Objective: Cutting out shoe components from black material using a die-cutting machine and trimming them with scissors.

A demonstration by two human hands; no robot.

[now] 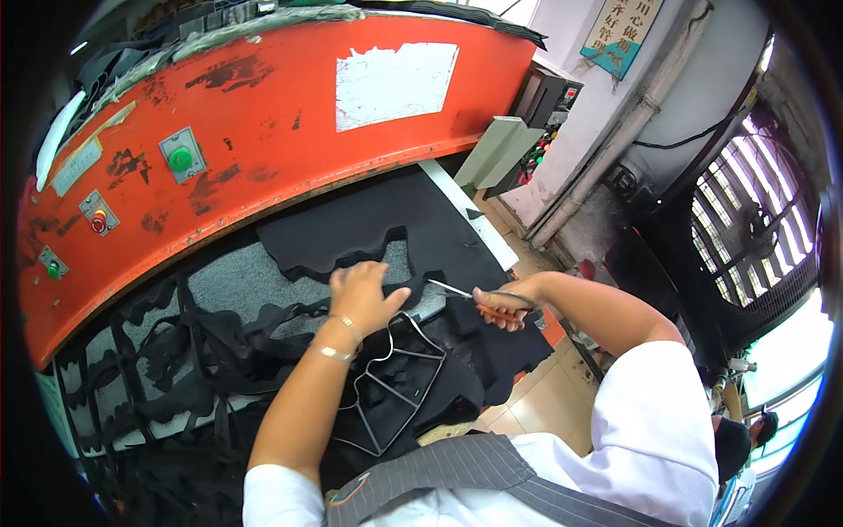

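My left hand lies with spread fingers over the edge of a black sheet that has wavy cut-outs. In my right hand I hold scissors by their orange handle. Their blades point left, toward the sheet's cut edge; whether they touch it I cannot tell. Below my left hand lies a cutting die, an open metal frame with a wavy edge and crossbars. Black offcut strips are tangled to the left, over a grey speckled surface.
An orange machine beam spans the far side, with a green button and a red button. A control box stands at the back right. Past the table's right side are floor tiles and a large fan. Another person is at far right.
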